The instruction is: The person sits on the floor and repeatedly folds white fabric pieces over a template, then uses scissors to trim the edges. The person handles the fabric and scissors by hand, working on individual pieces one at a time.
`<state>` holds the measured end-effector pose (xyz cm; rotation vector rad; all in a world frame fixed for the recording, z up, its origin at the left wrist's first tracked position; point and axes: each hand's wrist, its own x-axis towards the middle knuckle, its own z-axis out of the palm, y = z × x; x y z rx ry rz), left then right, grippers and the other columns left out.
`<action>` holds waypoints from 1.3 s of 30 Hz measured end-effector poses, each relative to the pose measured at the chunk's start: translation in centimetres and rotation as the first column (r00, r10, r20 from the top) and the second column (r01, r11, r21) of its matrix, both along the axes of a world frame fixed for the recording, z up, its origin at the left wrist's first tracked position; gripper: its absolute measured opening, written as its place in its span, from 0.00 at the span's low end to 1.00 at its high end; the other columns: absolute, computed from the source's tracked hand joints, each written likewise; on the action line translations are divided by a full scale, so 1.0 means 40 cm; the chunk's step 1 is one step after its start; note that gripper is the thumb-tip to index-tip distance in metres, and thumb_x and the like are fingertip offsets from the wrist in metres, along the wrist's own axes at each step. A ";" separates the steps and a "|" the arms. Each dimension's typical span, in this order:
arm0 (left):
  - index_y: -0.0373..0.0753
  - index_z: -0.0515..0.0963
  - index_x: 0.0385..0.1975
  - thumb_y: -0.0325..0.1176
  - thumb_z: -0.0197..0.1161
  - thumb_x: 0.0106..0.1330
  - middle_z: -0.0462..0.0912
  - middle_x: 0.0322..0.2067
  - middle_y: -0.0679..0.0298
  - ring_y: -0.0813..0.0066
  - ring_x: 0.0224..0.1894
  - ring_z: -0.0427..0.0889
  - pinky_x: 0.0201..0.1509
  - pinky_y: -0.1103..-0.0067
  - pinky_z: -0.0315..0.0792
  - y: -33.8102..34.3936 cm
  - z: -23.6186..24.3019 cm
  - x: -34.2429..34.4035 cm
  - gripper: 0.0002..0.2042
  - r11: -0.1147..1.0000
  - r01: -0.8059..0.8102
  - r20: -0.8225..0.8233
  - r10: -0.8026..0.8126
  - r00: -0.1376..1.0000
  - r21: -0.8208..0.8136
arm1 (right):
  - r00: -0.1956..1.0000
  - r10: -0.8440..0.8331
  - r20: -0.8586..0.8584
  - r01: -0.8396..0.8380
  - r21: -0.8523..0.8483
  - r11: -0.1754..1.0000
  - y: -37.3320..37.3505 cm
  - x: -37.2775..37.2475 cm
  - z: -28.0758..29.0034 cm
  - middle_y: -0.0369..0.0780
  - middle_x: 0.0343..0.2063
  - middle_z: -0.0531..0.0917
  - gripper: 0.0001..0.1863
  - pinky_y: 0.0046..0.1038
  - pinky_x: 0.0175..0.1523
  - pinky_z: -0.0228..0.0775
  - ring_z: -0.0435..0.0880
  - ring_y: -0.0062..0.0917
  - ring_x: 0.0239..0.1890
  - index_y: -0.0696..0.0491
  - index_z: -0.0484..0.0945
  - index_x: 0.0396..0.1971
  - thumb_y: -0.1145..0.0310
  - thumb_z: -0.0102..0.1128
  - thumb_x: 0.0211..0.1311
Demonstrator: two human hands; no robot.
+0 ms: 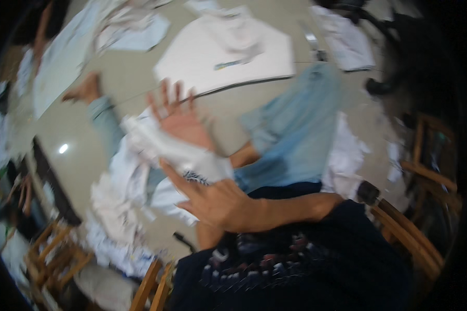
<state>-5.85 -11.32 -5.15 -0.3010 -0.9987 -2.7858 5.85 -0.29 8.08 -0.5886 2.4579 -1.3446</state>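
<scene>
My left hand (184, 116) is raised palm-up with its fingers spread apart. A white cloth piece with a dark print (179, 155) drapes across its wrist and lower palm. From the right, my right hand (218, 205) reaches over and presses on the near edge of this cloth, index finger stretched along it and the other fingers curled or hidden. Motion blurs both hands a little. More white cloth (129, 173) hangs below, over my left leg. Beyond my fingertips, a white hooded garment piece (264, 54) with a small print lies flat on the floor.
My legs in light blue jeans (301, 135) spread on either side. A small metal tool with a dark handle (314, 41) lies beside the hooded piece. Scattered white cloth (117, 207) covers the floor at left. Wooden stools (57, 254) stand left and right. Other people sit nearby.
</scene>
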 end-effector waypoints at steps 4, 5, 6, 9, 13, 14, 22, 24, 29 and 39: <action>0.46 0.58 0.71 0.44 0.63 0.64 0.66 0.65 0.53 0.60 0.64 0.70 0.58 0.65 0.73 0.196 0.004 0.006 0.35 0.951 -0.051 0.278 0.140 0.950 -0.305 | 0.980 -0.199 -0.002 0.199 -0.031 0.980 0.189 -0.032 -0.060 0.51 0.25 0.82 0.24 0.38 0.29 0.73 0.82 0.41 0.22 0.59 0.72 0.49 0.59 0.66 0.61; 0.47 0.60 0.70 0.43 0.64 0.63 0.66 0.66 0.52 0.59 0.65 0.69 0.59 0.64 0.73 0.253 0.030 0.013 0.35 0.911 0.027 0.388 0.148 0.910 -0.411 | 0.969 -0.246 0.036 0.247 -0.014 0.969 0.247 -0.022 -0.073 0.50 0.23 0.81 0.20 0.37 0.29 0.72 0.82 0.41 0.21 0.58 0.73 0.44 0.58 0.66 0.62; 0.46 0.63 0.68 0.42 0.65 0.62 0.64 0.67 0.50 0.57 0.66 0.67 0.62 0.64 0.69 0.272 0.099 0.032 0.33 0.650 0.276 0.320 -0.052 0.946 -0.708 | 0.961 -0.266 0.070 0.267 -0.011 0.964 0.294 -0.012 -0.068 0.49 0.21 0.81 0.17 0.36 0.29 0.71 0.81 0.40 0.21 0.57 0.75 0.39 0.58 0.65 0.63; 0.43 0.70 0.63 0.38 0.66 0.61 0.62 0.68 0.46 0.50 0.69 0.62 0.71 0.63 0.58 0.303 0.052 0.073 0.28 -0.153 0.074 0.141 -0.489 0.861 -0.985 | 0.913 -0.060 0.404 0.033 0.074 0.997 0.532 0.030 -0.012 0.43 0.22 0.80 0.13 0.32 0.28 0.68 0.78 0.34 0.19 0.55 0.77 0.32 0.59 0.65 0.64; 0.35 0.69 0.62 0.36 0.65 0.62 0.63 0.66 0.43 0.43 0.69 0.59 0.72 0.60 0.55 0.288 -0.083 -0.047 0.28 0.033 -0.078 -0.084 -0.329 0.941 -0.996 | 0.582 0.296 0.757 -0.093 -0.300 0.949 0.683 0.126 0.095 0.39 0.24 0.79 0.12 0.28 0.34 0.67 0.75 0.20 0.26 0.57 0.82 0.33 0.62 0.66 0.64; 0.35 0.68 0.63 0.36 0.66 0.61 0.63 0.65 0.43 0.44 0.68 0.61 0.70 0.60 0.57 0.299 -0.099 -0.096 0.29 0.015 -0.117 -0.117 -0.261 0.958 -0.993 | 0.432 0.273 0.860 0.002 -0.303 0.953 0.688 0.140 0.117 0.39 0.23 0.77 0.15 0.28 0.36 0.68 0.75 0.20 0.29 0.57 0.81 0.31 0.58 0.66 0.64; 0.38 0.81 0.44 0.29 0.66 0.57 0.76 0.48 0.54 0.57 0.55 0.75 0.56 0.67 0.69 0.289 -0.168 -0.372 0.14 -0.317 -0.278 -0.268 -0.075 0.960 -0.907 | 0.883 -0.369 0.289 0.075 0.690 0.720 0.649 0.156 -0.060 0.48 0.42 0.83 0.19 0.37 0.51 0.73 0.83 0.44 0.46 0.58 0.80 0.45 0.60 0.66 0.60; 0.38 0.83 0.37 0.25 0.64 0.57 0.76 0.42 0.58 0.59 0.49 0.78 0.47 0.70 0.73 0.246 -0.133 -0.382 0.08 -0.051 -0.339 -0.342 0.202 0.918 -0.939 | 0.849 -0.465 0.250 0.291 0.514 0.807 0.594 0.093 -0.052 0.48 0.42 0.83 0.17 0.36 0.52 0.73 0.82 0.44 0.46 0.59 0.80 0.45 0.63 0.65 0.61; 0.36 0.73 0.49 0.25 0.54 0.71 0.75 0.40 0.65 0.80 0.37 0.75 0.38 0.79 0.76 -0.057 0.192 -0.309 0.10 0.822 -0.377 0.040 0.433 0.900 -0.427 | 0.908 -0.355 0.223 0.268 0.342 0.901 0.485 0.024 -0.087 0.49 0.39 0.83 0.12 0.35 0.50 0.72 0.83 0.41 0.42 0.62 0.78 0.43 0.70 0.60 0.63; 0.36 0.72 0.56 0.28 0.54 0.72 0.80 0.46 0.60 0.70 0.44 0.83 0.48 0.77 0.80 -0.903 0.471 0.444 0.14 -0.440 -0.501 -0.611 0.751 0.248 -0.745 | 0.985 -0.055 0.166 -0.003 0.332 0.943 0.345 -0.096 -0.114 0.50 0.36 0.84 0.11 0.35 0.46 0.73 0.84 0.42 0.39 0.63 0.78 0.42 0.70 0.59 0.66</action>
